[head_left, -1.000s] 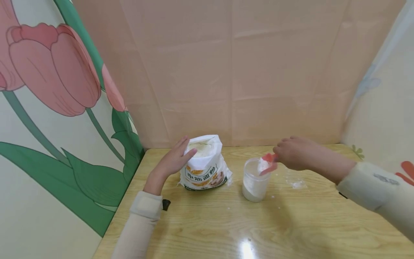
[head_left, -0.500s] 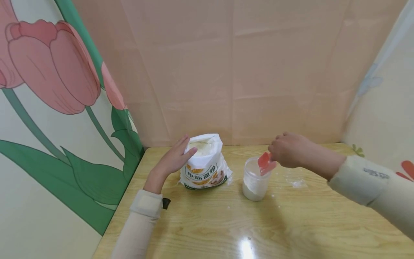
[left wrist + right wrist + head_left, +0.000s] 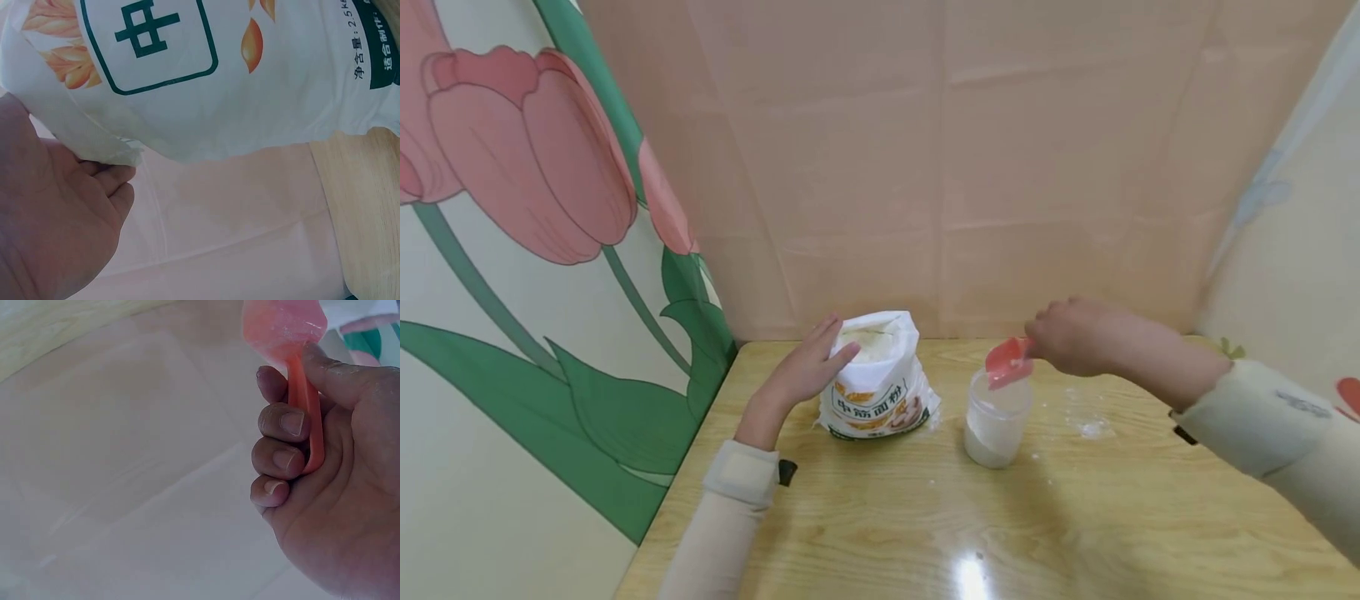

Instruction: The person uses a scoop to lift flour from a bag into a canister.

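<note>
A white flour bag (image 3: pixel 872 400) stands with its top open and flour showing inside. My left hand (image 3: pixel 805 367) grips the bag's upper left edge; in the left wrist view its fingers (image 3: pixel 115 181) curl at the bag's corner. To the right of the bag stands a clear plastic cup (image 3: pixel 992 433), partly filled with flour. My right hand (image 3: pixel 1071 337) holds a pink-red plastic scoop (image 3: pixel 1009 364) over the cup's rim. Curled fingers (image 3: pixel 281 456) wrap the scoop's handle in the right wrist view, with the thumb along it. White residue clings to the scoop.
Spilled flour (image 3: pixel 1093 428) dusts the wooden table (image 3: pixel 865 525) right of the cup, with small specks around it. A pinkish-beige sheet (image 3: pixel 820 167) covers the back. A wall with painted tulips (image 3: pixel 535 158) rises along the left side.
The scoop held flour a second ago; it has tipped over the cup and now shows only residue, raised slightly and turned. The left hand and bag have stayed in place.
</note>
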Demonstrator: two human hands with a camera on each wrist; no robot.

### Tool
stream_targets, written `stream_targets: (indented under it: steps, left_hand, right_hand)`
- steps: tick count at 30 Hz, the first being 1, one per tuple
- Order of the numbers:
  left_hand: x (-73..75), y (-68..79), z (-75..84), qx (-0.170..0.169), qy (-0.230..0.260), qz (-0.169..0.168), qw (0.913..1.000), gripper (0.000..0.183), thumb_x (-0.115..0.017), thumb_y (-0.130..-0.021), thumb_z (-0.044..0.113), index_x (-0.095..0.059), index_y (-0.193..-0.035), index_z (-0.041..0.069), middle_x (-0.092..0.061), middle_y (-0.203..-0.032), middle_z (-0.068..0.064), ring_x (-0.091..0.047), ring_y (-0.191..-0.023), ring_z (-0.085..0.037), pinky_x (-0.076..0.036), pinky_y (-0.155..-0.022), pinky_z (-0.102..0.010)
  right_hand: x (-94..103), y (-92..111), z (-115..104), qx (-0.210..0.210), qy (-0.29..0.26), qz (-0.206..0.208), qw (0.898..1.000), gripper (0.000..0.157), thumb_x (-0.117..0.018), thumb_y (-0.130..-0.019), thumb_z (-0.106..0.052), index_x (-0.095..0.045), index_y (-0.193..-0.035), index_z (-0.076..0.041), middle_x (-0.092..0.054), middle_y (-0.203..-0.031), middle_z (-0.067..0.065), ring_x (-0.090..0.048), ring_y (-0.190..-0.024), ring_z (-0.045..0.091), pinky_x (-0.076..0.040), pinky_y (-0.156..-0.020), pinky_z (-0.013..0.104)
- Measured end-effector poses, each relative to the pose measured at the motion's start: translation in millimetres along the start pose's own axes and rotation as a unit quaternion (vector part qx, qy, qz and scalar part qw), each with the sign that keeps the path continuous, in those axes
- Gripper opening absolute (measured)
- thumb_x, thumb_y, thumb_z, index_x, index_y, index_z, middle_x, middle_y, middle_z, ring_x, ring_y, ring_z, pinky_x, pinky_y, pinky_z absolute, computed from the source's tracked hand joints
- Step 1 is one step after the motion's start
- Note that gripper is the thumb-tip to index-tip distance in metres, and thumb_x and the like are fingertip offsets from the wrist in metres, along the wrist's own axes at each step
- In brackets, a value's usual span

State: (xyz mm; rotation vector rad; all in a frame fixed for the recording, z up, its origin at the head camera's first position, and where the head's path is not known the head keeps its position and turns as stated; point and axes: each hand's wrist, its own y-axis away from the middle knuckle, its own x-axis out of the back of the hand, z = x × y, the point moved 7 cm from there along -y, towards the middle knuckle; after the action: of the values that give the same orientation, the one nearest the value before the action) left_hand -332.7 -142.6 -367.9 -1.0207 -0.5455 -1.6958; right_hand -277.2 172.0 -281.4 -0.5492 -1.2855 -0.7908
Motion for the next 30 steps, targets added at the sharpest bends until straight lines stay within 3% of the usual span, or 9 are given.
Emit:
stream_targets:
  steps: [7, 13, 22, 30]
  left_hand:
    - [0.9, -0.7, 1.5, 0.002, -0.003, 0.001, 1.0000, 0.088, -0.034, -0.102, 0.067, -0.021, -0.161, 0.004, -0.011, -0.170, -0.008, -0.007, -0.157, -0.021, -0.013, -0.126, -0.045]
    - [0.2, -0.8, 1.6, 0.010, 0.002, 0.005, 0.9999, 0.084, -0.035, -0.103, 0.064, -0.020, -0.161, 0.005, -0.011, -0.170, -0.007, -0.007, -0.157, -0.021, -0.013, -0.126, -0.045]
    - [-4.5, -2.5, 4.4, 0.013, 0.004, 0.001, 0.9999, 0.083, -0.036, -0.103, 0.063, -0.020, -0.162, 0.007, -0.010, -0.170, -0.005, -0.009, -0.157, -0.023, -0.014, -0.126, -0.046]
    - [-3.5, -3.1, 5.5, 0.016, -0.005, 0.001, 0.9999, 0.088, -0.033, -0.101, 0.069, -0.020, -0.162, 0.007, -0.010, -0.170, -0.004, -0.008, -0.157, -0.020, -0.014, -0.126, -0.045]
  right_hand:
    - [28.2, -9.6, -1.6, 0.008, -0.066, 0.050, 0.997, 0.028, -0.065, -0.100, -0.021, -0.055, -0.075, -0.012, -0.048, -0.068, -0.001, -0.045, -0.063, 0.018, -0.044, -0.063, 0.039]
    - [49.8, -35.2, -16.5, 0.023, -0.077, 0.062, 0.995, 0.029, -0.061, -0.102, -0.021, -0.057, -0.076, -0.010, -0.052, -0.069, 0.001, -0.050, -0.066, 0.020, -0.046, -0.067, 0.042]
    - [60.1, -79.5, -28.1, 0.010, -0.075, 0.037, 0.996, 0.027, -0.058, -0.104, -0.024, -0.061, -0.085, -0.005, -0.060, -0.080, 0.008, -0.058, -0.077, 0.027, -0.050, -0.076, 0.047]
    - [52.5, -111.9, -41.3, -0.003, -0.049, -0.025, 0.999, 0.027, -0.056, -0.104, -0.030, -0.064, -0.098, -0.005, -0.064, -0.092, 0.008, -0.062, -0.090, 0.029, -0.052, -0.085, 0.048]
